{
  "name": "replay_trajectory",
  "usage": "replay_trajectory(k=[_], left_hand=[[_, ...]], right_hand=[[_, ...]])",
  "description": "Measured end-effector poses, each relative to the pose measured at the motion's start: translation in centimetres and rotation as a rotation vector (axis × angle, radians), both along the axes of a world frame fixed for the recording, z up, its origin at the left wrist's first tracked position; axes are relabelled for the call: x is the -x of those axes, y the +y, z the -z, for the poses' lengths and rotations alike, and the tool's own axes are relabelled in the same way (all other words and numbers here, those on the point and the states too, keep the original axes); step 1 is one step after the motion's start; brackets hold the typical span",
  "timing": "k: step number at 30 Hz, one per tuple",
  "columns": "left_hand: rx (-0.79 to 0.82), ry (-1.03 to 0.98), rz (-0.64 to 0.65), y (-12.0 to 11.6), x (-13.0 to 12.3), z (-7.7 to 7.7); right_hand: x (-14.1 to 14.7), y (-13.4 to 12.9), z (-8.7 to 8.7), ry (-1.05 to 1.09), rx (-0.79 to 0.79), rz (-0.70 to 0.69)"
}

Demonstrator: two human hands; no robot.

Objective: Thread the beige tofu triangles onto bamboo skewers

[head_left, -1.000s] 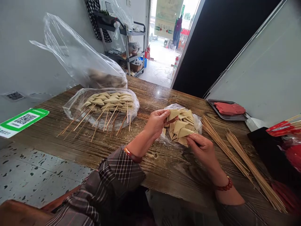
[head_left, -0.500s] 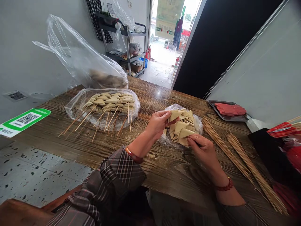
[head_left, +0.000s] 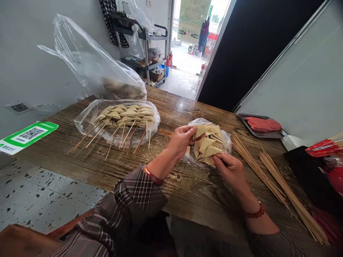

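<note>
Your left hand [head_left: 180,140] pinches a folded tan sheet [head_left: 198,131] between thumb and fingers, above the left part of the pile [head_left: 207,144]. Your right hand [head_left: 230,167] has its fingertips closed on the pile's near right edge; you cannot tell exactly what they grip. The pile lies on a clear bag [head_left: 227,142] on the table [head_left: 184,189], just left of loose sticks [head_left: 252,162].

Glossy, crinkled clear plastic bag [head_left: 91,60]; rough-grained, brown wooden table [head_left: 107,178]; matt, smooth beige folded sheets [head_left: 206,144].
</note>
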State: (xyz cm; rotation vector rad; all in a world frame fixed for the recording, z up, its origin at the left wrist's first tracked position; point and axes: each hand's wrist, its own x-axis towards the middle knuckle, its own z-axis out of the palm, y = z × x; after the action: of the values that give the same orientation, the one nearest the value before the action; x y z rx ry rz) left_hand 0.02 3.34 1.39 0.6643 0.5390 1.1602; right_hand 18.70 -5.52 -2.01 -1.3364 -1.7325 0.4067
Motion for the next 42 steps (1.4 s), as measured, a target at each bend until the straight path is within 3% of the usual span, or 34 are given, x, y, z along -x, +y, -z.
replay_trajectory(k=[19,42], left_hand=[[0.017,0.004,-0.073,0.00,-0.11,-0.22],[-0.003,0.005,-0.065,0.00,-0.26,0.15]], right_hand=[[0.12,0.11,0.10,0.009,-0.046,0.034],[0.12,0.10,0.22,0.009,-0.041,0.020]])
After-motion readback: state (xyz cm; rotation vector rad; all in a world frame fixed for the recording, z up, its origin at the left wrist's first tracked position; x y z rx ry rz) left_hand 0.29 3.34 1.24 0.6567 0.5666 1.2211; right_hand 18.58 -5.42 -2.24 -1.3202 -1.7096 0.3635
